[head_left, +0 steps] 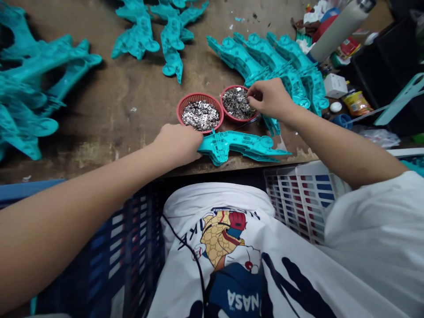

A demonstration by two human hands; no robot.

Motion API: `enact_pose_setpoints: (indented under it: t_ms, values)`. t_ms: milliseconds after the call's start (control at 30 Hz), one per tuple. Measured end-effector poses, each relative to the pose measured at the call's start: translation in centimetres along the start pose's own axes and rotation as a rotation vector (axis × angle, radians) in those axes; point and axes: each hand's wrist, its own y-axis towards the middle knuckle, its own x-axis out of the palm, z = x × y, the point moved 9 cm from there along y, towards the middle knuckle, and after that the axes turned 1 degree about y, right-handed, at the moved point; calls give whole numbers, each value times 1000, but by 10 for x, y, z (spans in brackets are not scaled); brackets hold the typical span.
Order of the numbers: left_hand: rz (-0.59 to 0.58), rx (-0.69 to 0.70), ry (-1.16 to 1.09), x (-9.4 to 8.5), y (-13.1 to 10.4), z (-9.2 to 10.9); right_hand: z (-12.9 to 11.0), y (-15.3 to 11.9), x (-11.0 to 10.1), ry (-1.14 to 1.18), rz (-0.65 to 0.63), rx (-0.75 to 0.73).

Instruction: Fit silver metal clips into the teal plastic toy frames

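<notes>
My left hand (179, 142) is closed around the left end of a teal plastic part (241, 143), which lies along the table's front edge. My right hand (269, 98) is at the right side of a small red basket (228, 115) filled with small metal pieces (236, 104). Thumb and forefinger are pinched together there; whatever is between them is too small to make out. Touching that basket on its left is another red basket (180, 109), holding flat, shiny metal clips (200, 115). It stands just behind my left hand and the teal part.
More teal parts lie in a row (261, 55) behind my right hand, at the back (139, 33) and in a pile (43, 79) at left. A grey bottle (342, 28) and clutter stand at right. Below the table edge are a white crate (298, 194) and a blue crate (132, 238).
</notes>
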Motion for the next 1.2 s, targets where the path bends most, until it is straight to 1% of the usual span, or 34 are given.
enact_pose_setpoints:
  t_ms: [100, 133, 233, 300, 367, 433, 500, 567, 633, 733, 800, 867, 933, 1033, 1200]
  values:
    - [-56, -26, 75, 4, -1, 3, -9, -22, -10, 146, 71, 18]
    - [-53, -28, 71, 3, -1, 5, -14, -31, -12, 199, 83, 15]
    - [-38, -34, 68, 1, -2, 8, -26, -61, -9, 378, 93, 17]
    - [-37, -33, 79, 1, -1, 8, -29, -76, -4, 480, 104, 29]
    - [-37, -35, 83, 1, -1, 7, -27, -83, 1, 545, 125, 42]
    - [-36, -39, 84, 2, -1, 5, -22, -84, 4, 593, 135, 53]
    - [-37, -37, 80, 2, -1, 5, -19, -83, 7, 649, 99, 52]
    - [-48, -46, 76, 3, -1, 4, -17, -81, 10, 692, 31, 43]
    - [-58, -73, 67, 2, -3, 2, -16, -82, 12, 679, -29, 32]
    - [-45, -103, 48, -4, -6, 2, -17, -86, 13, 570, -91, -5]
    - [-32, -108, 58, -8, -8, 2, -21, -90, 17, 493, -157, -30]
    - [-23, -98, 77, -12, -10, 2, -23, -93, 22, 433, -229, -21]
    - [-20, -89, 88, -13, -11, 1, -23, -95, 24, 392, -273, 23]
    - [-16, -82, 106, -13, -10, 0, -20, -94, 23, 364, -285, 66]
    - [-9, -84, 110, -15, -11, 1, -14, -88, 21, 334, -257, 19]
